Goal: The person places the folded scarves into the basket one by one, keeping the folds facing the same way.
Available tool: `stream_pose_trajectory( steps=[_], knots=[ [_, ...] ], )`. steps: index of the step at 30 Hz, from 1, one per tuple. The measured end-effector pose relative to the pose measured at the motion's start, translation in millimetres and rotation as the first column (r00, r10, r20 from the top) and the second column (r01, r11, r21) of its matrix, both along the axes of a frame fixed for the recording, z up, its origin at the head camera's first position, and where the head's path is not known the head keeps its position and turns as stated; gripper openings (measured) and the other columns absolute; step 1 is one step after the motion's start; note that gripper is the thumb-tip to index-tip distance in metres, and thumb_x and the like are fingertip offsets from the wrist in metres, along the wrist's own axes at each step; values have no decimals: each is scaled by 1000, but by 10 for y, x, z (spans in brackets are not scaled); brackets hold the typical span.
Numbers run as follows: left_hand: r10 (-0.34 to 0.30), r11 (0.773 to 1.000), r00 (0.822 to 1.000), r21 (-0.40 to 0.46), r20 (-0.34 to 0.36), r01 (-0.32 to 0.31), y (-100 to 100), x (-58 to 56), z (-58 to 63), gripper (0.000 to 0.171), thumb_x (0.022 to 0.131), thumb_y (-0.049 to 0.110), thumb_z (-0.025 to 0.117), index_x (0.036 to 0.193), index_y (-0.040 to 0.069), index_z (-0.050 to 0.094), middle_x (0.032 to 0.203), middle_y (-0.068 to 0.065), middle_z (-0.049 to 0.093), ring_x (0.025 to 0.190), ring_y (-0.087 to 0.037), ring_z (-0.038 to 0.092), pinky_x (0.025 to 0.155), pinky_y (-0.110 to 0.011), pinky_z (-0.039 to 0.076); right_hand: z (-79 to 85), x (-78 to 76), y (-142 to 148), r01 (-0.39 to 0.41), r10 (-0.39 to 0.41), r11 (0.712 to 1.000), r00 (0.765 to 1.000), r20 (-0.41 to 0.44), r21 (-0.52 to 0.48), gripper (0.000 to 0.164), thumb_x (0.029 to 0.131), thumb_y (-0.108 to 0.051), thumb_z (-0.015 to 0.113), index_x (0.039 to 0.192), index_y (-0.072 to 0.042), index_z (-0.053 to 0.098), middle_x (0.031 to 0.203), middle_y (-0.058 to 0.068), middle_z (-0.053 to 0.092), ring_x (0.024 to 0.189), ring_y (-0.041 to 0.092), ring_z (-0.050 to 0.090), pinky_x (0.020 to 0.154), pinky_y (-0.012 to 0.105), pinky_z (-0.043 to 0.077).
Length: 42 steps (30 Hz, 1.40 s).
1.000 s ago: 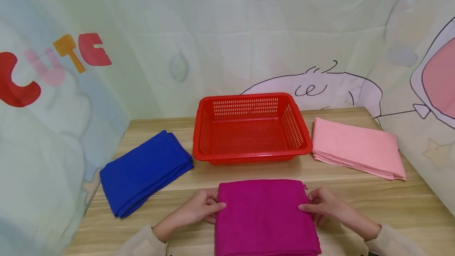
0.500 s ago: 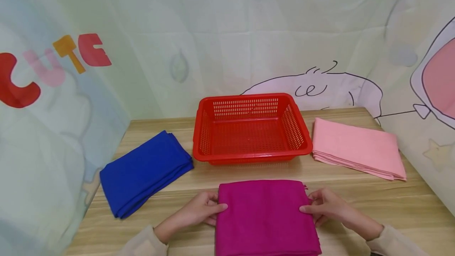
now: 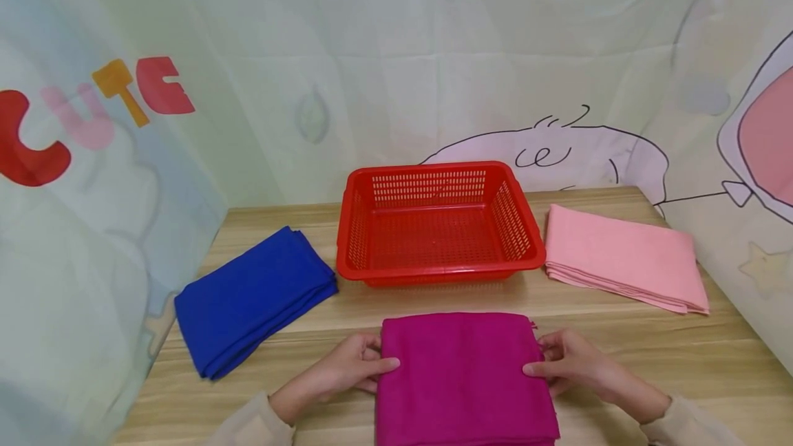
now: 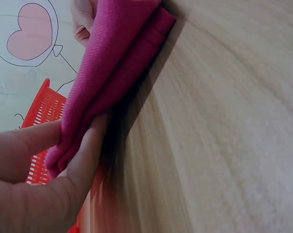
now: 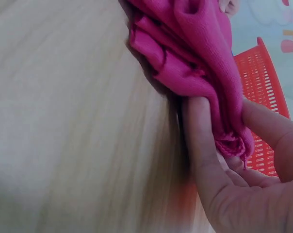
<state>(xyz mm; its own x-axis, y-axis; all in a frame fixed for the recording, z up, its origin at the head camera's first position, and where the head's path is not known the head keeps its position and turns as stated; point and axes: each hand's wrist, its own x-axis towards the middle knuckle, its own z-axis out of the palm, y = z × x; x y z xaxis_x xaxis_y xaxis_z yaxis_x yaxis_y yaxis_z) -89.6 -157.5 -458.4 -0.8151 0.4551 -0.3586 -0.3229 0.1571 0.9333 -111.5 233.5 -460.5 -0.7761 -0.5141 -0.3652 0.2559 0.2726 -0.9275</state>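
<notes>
A folded magenta cloth (image 3: 464, 377) lies at the front of the table, its layers stacked. My left hand (image 3: 356, 367) pinches its left edge, thumb on top and fingers tucked beneath, as the left wrist view shows with the cloth (image 4: 107, 63) between thumb and fingers. On the opposite edge my right hand (image 3: 573, 367) grips in the same way. In the right wrist view the fingers reach under the cloth (image 5: 200, 63) and the thumb presses its upper side; a frayed fringe shows at its corner.
Behind the cloth stands a red plastic basket (image 3: 442, 274) with nothing in it. A folded blue cloth (image 3: 254, 301) lies at left, and a folded pink cloth (image 3: 622, 257) at right. A printed fabric backdrop (image 3: 396, 74) encloses the wooden table (image 3: 334, 325).
Both thumbs have shifted very slightly on the magenta cloth, the left one a little inward. Basket and other cloths stay in place.
</notes>
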Motion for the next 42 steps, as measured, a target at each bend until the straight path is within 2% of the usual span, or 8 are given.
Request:
stream_pose_trajectory(
  steps=[7, 14, 25, 36, 42],
  knots=[
    [24, 999, 1000, 21, 8, -25, 0, 2, -18, 22, 96, 1, 64, 111, -12, 54, 92, -23, 72, 80, -27, 73, 68, -43, 60, -36, 18, -5, 37, -37, 999, 998, -42, -21, 30, 88, -10, 77, 102, 12, 62, 76, 1, 63, 65, 10, 64, 56, 32, 59],
    [34, 998, 999, 45, 4, -34, -3, 9, -6, 26, 96, -1, 63, 115, -15, 53, 92, -25, 71, 81, -27, 73, 68, -42, 60, -38, 30, 16, 50, -53, 998, 997, -58, -47, 37, 87, -9, 78, 106, 18, 60, 76, 0, 60, 69, 9, 64, 59, 34, 60],
    [35, 993, 998, 110, 54, -41, -18, 11, 55, 27, 96, -1, 63, 117, -15, 54, 90, -21, 73, 79, -21, 72, 71, -39, 60, 8, 36, 31, 46, -49, 997, 997, -55, -59, 42, 88, -9, 77, 110, 21, 58, 81, 4, 67, 72, 11, 66, 62, 35, 60],
    [42, 991, 998, 126, 45, -47, -21, 32, 114, 28, 95, -1, 64, 118, -15, 54, 91, -22, 72, 79, -21, 73, 71, -39, 60, 66, 32, 48, 38, -45, 993, 997, -58, -108, 43, 89, -7, 75, 113, 23, 55, 84, 3, 71, 72, 10, 67, 61, 33, 59],
    [27, 988, 999, 152, 35, -32, -42, 22, 150, 30, 96, -1, 63, 120, -16, 53, 93, -23, 72, 82, -21, 73, 73, -40, 60, 98, 24, 59, 37, -42, 993, 998, -45, -112, 37, 91, -6, 73, 113, 20, 58, 86, 2, 72, 73, 9, 67, 61, 31, 59]
  ],
)
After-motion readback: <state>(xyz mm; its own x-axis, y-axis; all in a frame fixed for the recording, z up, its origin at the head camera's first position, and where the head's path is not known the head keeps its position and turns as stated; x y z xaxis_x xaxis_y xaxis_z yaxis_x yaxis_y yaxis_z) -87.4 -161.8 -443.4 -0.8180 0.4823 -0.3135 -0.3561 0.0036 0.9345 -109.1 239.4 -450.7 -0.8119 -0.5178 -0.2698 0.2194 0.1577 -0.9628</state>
